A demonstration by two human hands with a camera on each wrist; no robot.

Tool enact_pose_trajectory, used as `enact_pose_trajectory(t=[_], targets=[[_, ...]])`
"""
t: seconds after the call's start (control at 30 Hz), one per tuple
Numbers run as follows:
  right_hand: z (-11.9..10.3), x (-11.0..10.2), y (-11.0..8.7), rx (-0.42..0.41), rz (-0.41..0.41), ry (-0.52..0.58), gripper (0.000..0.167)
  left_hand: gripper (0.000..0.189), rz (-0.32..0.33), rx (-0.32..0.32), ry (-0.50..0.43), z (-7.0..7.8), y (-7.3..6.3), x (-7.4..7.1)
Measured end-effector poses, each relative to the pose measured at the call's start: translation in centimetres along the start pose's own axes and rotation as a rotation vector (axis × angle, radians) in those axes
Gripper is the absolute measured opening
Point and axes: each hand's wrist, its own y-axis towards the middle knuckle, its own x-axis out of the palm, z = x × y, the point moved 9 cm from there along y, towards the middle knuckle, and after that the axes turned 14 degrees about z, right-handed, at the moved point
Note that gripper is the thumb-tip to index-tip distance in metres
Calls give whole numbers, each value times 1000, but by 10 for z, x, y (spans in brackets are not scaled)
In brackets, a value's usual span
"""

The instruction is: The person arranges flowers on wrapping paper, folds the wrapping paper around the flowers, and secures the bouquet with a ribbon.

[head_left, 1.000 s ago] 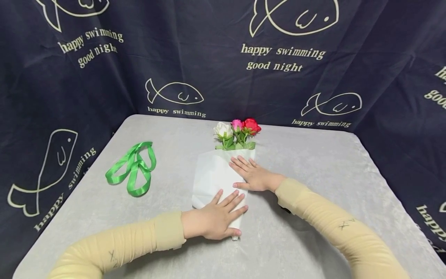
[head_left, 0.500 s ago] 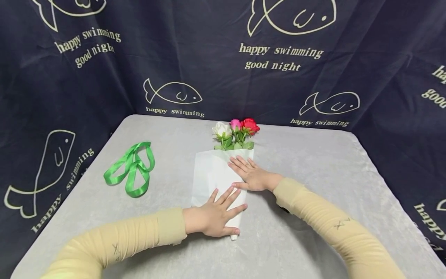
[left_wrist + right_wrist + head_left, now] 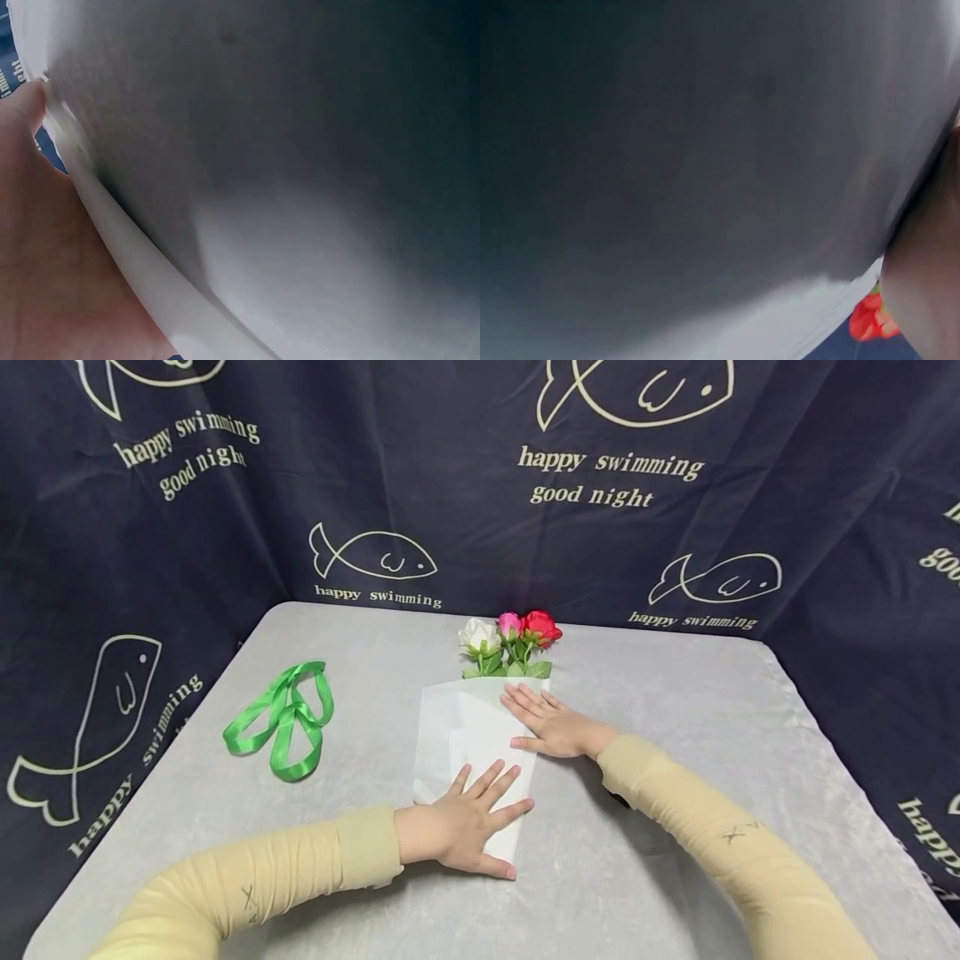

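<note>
White wrapping paper (image 3: 442, 727) lies folded over the stems of three roses at the middle of the table. A white rose (image 3: 480, 636), a pink rose (image 3: 510, 625) and a red rose (image 3: 541, 627) stick out past its far edge, with green leaves below the blooms. My left hand (image 3: 468, 831) rests flat on the lower part of the paper, fingers spread. On the upper right part of the paper, my right hand (image 3: 553, 723) presses with straight fingers. The stems are hidden under the paper. Both wrist views are mostly dark, close-up surface.
A loosely looped green ribbon (image 3: 288, 722) lies on the left of the table. The grey cloth-covered table (image 3: 675, 735) meets a dark blue curtain (image 3: 480, 460) with fish prints at the back and sides.
My right hand has shifted slightly up and to the right along the paper. The left hand stays almost in place, its thumb a little lower. Ribbon and roses lie as before.
</note>
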Motion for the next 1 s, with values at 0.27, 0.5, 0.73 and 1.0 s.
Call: enact_pose_trajectory(t=[0.27, 0.5, 0.73, 1.0], targets=[[51, -2, 6, 164, -22, -74, 77, 86, -2, 6, 18, 1, 1, -3], [68, -4, 9, 263, -68, -145, 80, 87, -1, 3, 30, 0, 1, -1], [51, -27, 4, 289, 27, -150, 83, 89, 0, 17, 29, 1, 1, -3], [5, -74, -21, 292, 329, 65, 54, 103, 3, 71, 17, 1, -2, -6]])
